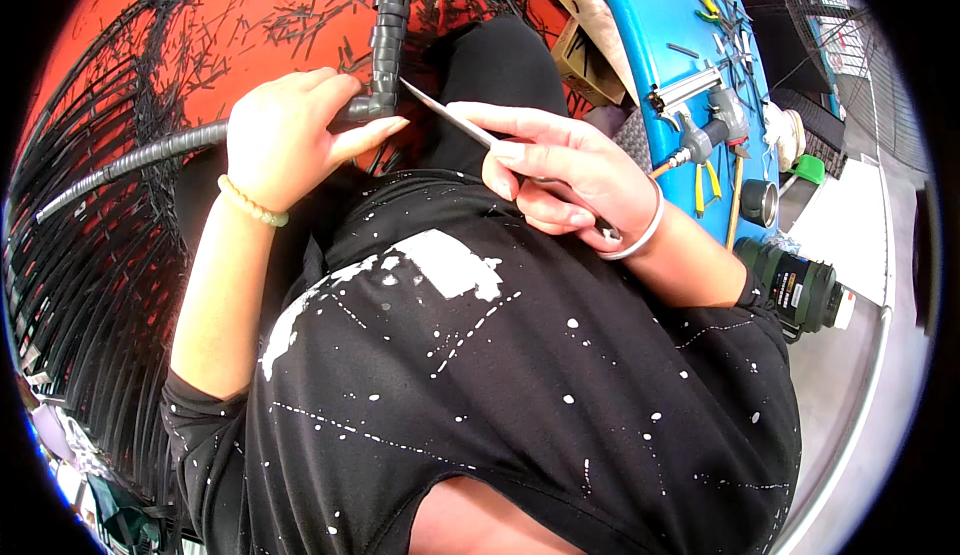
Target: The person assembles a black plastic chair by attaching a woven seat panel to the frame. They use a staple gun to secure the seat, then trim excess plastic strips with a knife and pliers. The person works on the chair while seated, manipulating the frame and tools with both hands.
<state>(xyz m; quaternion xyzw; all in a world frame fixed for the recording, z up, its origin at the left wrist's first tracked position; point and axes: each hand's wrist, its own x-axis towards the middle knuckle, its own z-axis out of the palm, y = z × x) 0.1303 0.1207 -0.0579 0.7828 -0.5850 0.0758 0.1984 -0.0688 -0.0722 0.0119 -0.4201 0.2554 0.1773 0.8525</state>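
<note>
My left hand [285, 135] is closed around a black spiral-wrapped tube [190, 141] close to a corner joint, its thumb stretched along the near side. From that joint a second wrapped tube [391, 15] runs away from me. My right hand [570, 170] grips a slim pointed knife [455, 120] with a grey blade. Its tip lies just right of the corner joint; whether it touches the tube I cannot tell. The knife's dark handle end [606, 227] shows below my right palm, and the rest of the handle is mostly covered by my fingers.
Black offcut strips [300, 25] litter the red surface ahead. A bundle of long black rods [100, 285] curves along the left. On the right, a blue table [640, 15] carries yellow-handled pliers [708, 187] and a grey air tool [722, 125]. Cardboard boxes [585, 65] stand beside it.
</note>
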